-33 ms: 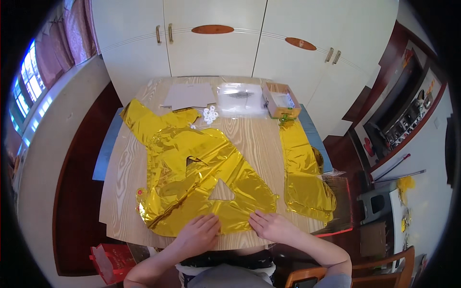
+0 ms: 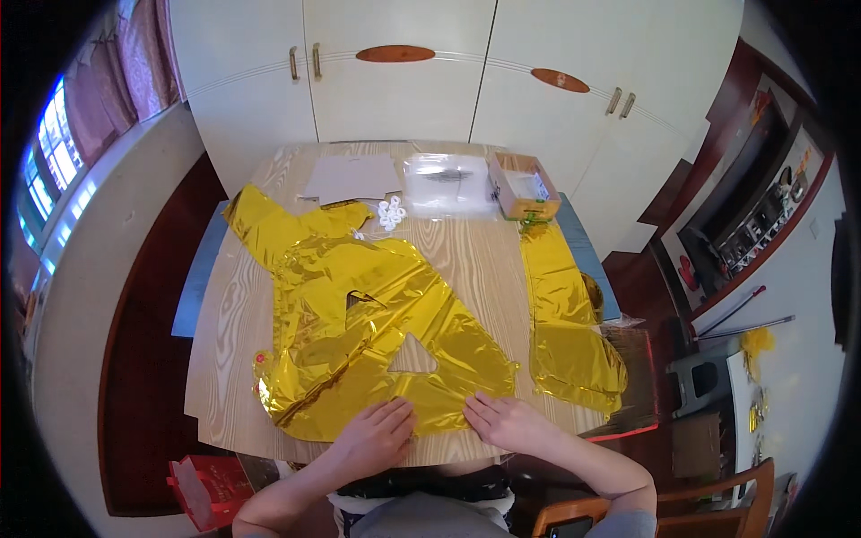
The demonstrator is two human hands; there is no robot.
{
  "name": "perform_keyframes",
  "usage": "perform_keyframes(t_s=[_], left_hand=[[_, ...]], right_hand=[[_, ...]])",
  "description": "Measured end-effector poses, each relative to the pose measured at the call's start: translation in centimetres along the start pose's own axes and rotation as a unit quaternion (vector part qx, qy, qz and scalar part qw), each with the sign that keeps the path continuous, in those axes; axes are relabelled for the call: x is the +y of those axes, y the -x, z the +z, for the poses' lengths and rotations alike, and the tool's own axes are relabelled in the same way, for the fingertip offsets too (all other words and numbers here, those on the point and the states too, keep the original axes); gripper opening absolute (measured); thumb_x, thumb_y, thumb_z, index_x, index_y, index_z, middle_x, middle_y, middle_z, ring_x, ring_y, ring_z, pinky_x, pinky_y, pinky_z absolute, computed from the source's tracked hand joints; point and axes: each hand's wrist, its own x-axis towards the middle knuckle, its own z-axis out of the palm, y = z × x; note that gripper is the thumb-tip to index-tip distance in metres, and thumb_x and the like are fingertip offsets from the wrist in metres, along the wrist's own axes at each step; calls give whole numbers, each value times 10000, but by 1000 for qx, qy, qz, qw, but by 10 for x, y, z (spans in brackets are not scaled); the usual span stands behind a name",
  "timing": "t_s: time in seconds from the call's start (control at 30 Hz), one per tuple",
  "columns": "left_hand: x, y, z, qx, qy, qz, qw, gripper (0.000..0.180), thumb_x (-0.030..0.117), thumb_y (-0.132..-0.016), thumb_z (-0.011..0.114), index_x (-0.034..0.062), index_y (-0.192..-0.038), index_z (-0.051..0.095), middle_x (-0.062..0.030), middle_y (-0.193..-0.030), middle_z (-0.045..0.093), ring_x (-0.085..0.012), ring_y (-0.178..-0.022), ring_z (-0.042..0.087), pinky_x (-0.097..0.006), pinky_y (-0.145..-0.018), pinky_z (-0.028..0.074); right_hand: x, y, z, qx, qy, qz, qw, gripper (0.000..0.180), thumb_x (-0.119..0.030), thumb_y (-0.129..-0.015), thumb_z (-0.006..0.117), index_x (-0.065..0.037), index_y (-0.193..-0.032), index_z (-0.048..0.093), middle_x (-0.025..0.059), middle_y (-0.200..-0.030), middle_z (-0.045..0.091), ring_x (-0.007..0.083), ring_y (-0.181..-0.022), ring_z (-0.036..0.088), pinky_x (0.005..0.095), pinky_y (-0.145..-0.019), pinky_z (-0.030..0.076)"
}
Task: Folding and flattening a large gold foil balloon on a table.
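A flat, uninflated gold foil balloon [image 2: 448, 327] shaped like a letter lies on the wooden table, a triangular hole in its middle. Its near edge is under the fingertips of my left hand [image 2: 375, 437], which rests flat with fingers stretched out. To the right, my right hand [image 2: 509, 423] also lies with fingers extended over the same edge, close to the balloon's right corner. Neither hand grips anything. More crumpled gold foil [image 2: 314, 269] overlaps or adjoins this balloon on the left; where one piece ends is hard to make out.
Another gold foil balloon [image 2: 574, 323] hangs partly over the table's right side. At the back are a grey-white card [image 2: 352, 177], a clear plastic packet [image 2: 451, 188], an open box [image 2: 525, 186] and white ribbon rolls [image 2: 392, 212]. A red bag [image 2: 208, 493] stands below left, a wooden chair [image 2: 717, 516] lower right.
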Motion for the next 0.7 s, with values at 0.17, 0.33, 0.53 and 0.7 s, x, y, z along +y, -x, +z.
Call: perform_keyframes(t_s=[0.17,0.33,0.53,0.7], left_hand=[[5,-23,26,0,31,32,999,385,237,-779,716,28,-1094,639,-140,-1185,621,-281,-1126,592,-378,-942,482],[8,-33,33,13,52,27,998,297,246,-793,711,39,-1004,678,-107,-1077,683,-248,-1050,641,-354,-890,510],[8,-39,36,9,61,-16,998,212,241,-833,671,56,-937,692,-81,-939,712,-229,-926,686,-335,-770,549],[14,-45,30,26,64,-30,997,152,248,-843,636,99,-817,650,-69,-780,669,-237,-656,664,-333,-570,534]], right_hand=[[5,-8,5,34,-48,15,998,176,-134,-803,568,-24,-915,648,107,-1012,692,238,-897,691,333,-687,565],[20,-14,-5,-36,-177,76,981,86,-136,-796,570,-63,-805,614,99,-794,649,266,-753,673,380,-622,536],[20,-14,1,6,-247,126,961,117,-193,-833,593,-89,-809,640,96,-765,651,292,-729,661,410,-627,519],[19,-16,-3,8,-289,160,944,154,-237,-848,623,-92,-833,673,95,-792,669,302,-734,658,420,-641,515]])
